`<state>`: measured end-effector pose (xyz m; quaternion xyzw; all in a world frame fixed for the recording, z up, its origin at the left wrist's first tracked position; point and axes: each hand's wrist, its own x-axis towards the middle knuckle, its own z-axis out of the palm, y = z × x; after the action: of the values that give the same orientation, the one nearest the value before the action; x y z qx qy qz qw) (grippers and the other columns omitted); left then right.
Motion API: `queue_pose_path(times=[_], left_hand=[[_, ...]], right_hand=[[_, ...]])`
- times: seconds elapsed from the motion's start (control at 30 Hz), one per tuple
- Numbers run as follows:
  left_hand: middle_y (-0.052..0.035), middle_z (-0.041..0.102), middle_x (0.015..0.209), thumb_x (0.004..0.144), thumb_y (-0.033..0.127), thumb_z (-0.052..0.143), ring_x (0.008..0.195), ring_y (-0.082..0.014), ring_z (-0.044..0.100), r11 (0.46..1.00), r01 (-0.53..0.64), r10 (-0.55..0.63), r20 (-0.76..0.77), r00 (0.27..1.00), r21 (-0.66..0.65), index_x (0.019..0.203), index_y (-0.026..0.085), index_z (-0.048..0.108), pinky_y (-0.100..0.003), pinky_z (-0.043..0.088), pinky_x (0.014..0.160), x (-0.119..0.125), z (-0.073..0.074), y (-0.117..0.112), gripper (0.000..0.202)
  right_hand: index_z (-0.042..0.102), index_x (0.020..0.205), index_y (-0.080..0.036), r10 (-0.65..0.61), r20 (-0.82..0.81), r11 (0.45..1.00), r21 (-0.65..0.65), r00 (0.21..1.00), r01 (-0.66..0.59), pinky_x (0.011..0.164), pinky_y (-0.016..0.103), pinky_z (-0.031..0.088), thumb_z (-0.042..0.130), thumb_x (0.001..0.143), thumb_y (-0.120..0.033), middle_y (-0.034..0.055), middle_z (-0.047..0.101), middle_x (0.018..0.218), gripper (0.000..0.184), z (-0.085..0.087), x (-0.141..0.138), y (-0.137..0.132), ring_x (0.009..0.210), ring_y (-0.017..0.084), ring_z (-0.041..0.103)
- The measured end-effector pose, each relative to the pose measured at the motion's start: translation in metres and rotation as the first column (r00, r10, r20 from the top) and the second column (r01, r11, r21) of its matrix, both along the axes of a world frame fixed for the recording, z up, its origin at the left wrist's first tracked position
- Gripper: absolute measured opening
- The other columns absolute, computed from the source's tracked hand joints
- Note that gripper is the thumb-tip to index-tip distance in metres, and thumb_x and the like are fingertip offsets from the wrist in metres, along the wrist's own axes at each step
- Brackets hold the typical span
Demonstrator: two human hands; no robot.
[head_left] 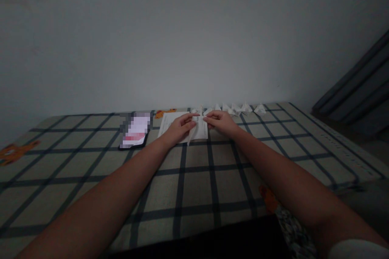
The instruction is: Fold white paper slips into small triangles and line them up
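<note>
My left hand (180,127) pinches a small white piece of paper (191,134), whose pointed end hangs down below the fingers. Close beside it, my right hand (221,121) has its thumb and fingertips brought together at the other end of the same piece. Under both hands lie white printed sheets of paper (202,131), partly covered by the fingers. Just behind the right hand stands a row of several small folded white paper shapes (259,109). Those nearest the fingers are partly hidden.
A phone (135,131) with a lit, blurred screen lies left of the sheets. Everything rests on a checked cloth (194,182) over a bed-like surface against a pale wall (194,40). A dark curtain (361,77) hangs at the right. Dark clothing (206,243) fills the bottom edge.
</note>
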<state>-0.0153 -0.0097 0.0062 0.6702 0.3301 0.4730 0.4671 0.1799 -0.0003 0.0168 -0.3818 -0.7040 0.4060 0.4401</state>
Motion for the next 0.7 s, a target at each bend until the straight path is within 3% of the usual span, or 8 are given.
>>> queue_pose_path(times=[0.13,0.27,0.43,0.53,0.7], left_hand=[[-0.0049,0.064,0.088,0.067,0.038,0.069,0.074,-0.0153,0.06,0.995,0.086,-0.085,0.026,0.996,-0.054,0.099,0.017,0.059,-0.026,0.045,0.067,-0.0018,-0.0038,0.0042,0.039],[0.0008,0.06,0.073,0.066,0.034,0.07,0.063,-0.0106,0.055,0.997,0.028,-0.026,0.032,0.999,-0.067,0.085,0.017,0.056,-0.022,0.042,0.059,-0.0009,-0.0059,0.0054,0.03],[0.0018,0.058,0.068,0.066,0.037,0.07,0.058,-0.0098,0.053,0.997,-0.034,0.032,-0.035,0.999,-0.069,0.081,0.016,0.055,-0.021,0.04,0.054,0.0013,-0.004,0.0034,0.03],[-0.0003,0.059,0.074,0.069,0.038,0.068,0.063,-0.0108,0.054,0.999,-0.049,0.048,-0.054,0.997,-0.02,0.088,0.016,0.056,-0.022,0.042,0.058,0.0013,-0.0044,0.0037,0.031],[-0.0065,0.056,0.105,0.076,0.038,0.061,0.068,-0.0104,0.054,0.981,-0.044,0.059,-0.075,0.995,0.188,0.118,0.02,0.049,-0.024,0.045,0.063,-0.0021,-0.0009,-0.0001,0.047]], right_hand=[[0.062,0.076,-0.015,0.0,0.023,1.0,-0.014,1.0,0.0,0.052,0.022,0.042,0.063,0.069,-0.041,0.0003,0.059,0.062,0.028,0.0021,-0.0018,-0.0034,0.054,0.01,0.055],[0.061,0.073,-0.014,0.054,0.02,0.998,-0.021,0.998,-0.053,0.053,0.022,0.042,0.064,0.069,-0.041,0.0002,0.059,0.061,0.027,0.0011,-0.0017,-0.0028,0.055,0.01,0.054],[0.062,0.073,-0.013,0.062,0.003,0.997,-0.04,0.998,-0.062,0.054,0.022,0.043,0.064,0.068,-0.04,0.0013,0.061,0.063,0.028,0.0,-0.0014,-0.0025,0.055,0.01,0.055],[0.062,0.074,-0.013,0.052,0.014,0.998,-0.048,0.999,-0.051,0.055,0.022,0.043,0.064,0.068,-0.041,0.0013,0.061,0.064,0.029,-0.0003,-0.0009,-0.0019,0.056,0.009,0.055],[0.06,0.073,-0.013,-0.011,0.007,1.0,-0.011,1.0,0.011,0.054,0.021,0.041,0.06,0.072,-0.04,-0.0005,0.057,0.062,0.027,0.0002,0.002,0.0009,0.055,0.009,0.052]])
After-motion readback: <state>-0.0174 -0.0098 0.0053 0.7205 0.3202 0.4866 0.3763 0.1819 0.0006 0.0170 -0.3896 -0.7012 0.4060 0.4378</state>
